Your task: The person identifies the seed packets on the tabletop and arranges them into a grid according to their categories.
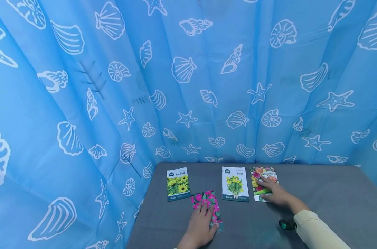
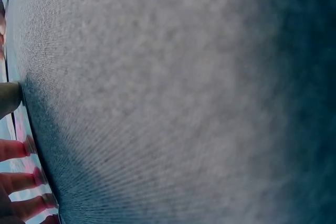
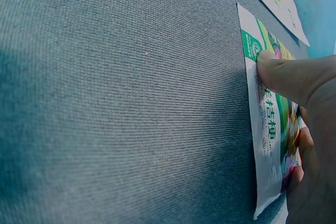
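Four seed packets would be the table's set here, so I name them singly. My left hand (image 1: 200, 221) rests on a packet with pink flowers (image 1: 209, 195), fingers extended across its front. In the left wrist view only the fingertips show, touching the packet at the left edge. My right hand (image 1: 276, 193) lies on a packet with multicoloured flowers (image 1: 263, 171). The right wrist view has its thumb (image 3: 286, 74) on the white and green end of that packet, the other fingers farther along. Between the hands lies a white packet with yellow flowers (image 1: 235, 183).
A packet with yellow sunflower-like blooms (image 1: 178, 185) lies at the back left of the grey table (image 1: 325, 193). Behind and left hangs a blue curtain (image 1: 207, 114) with white shell prints. A small black object (image 1: 287, 224) is beside the right sleeve cuff.
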A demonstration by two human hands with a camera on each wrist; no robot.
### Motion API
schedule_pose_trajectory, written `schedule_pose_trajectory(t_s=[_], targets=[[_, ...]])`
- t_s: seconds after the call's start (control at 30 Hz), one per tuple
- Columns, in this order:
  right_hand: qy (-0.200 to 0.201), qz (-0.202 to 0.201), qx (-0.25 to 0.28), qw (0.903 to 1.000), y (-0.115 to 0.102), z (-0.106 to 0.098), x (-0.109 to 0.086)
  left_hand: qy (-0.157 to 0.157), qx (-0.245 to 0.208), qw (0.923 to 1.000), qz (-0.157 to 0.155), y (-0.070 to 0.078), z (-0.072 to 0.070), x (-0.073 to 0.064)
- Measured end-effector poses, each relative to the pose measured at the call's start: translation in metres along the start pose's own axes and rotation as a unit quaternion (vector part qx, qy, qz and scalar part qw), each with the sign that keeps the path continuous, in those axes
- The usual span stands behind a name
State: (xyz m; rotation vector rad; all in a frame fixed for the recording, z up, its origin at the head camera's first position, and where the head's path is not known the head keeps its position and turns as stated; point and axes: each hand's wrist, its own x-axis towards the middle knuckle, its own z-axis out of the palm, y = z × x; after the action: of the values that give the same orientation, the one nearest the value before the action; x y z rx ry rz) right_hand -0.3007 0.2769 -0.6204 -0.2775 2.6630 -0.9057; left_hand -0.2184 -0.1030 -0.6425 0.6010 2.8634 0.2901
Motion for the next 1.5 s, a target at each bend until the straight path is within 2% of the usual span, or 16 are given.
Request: schedule_pose_trajectory(t_s=[0.5,1.17,1.5], targets=[[0.002,-0.004,-0.002,1.0,0.001,-0.001,0.0,-0.012,-0.001,0.9997,0.019,0.003,0.001,-0.003],[0.0,0.001,0.0,1.0,-0.003,-0.004,-0.003,-0.022,0.048,0.9974,0.048,0.013,0.002,-0.01],[0.0,-0.001,-0.001,1.0,-0.002,-0.004,-0.002,-0.046,0.053,0.9971,0.03,0.02,-0.001,-0.01]])
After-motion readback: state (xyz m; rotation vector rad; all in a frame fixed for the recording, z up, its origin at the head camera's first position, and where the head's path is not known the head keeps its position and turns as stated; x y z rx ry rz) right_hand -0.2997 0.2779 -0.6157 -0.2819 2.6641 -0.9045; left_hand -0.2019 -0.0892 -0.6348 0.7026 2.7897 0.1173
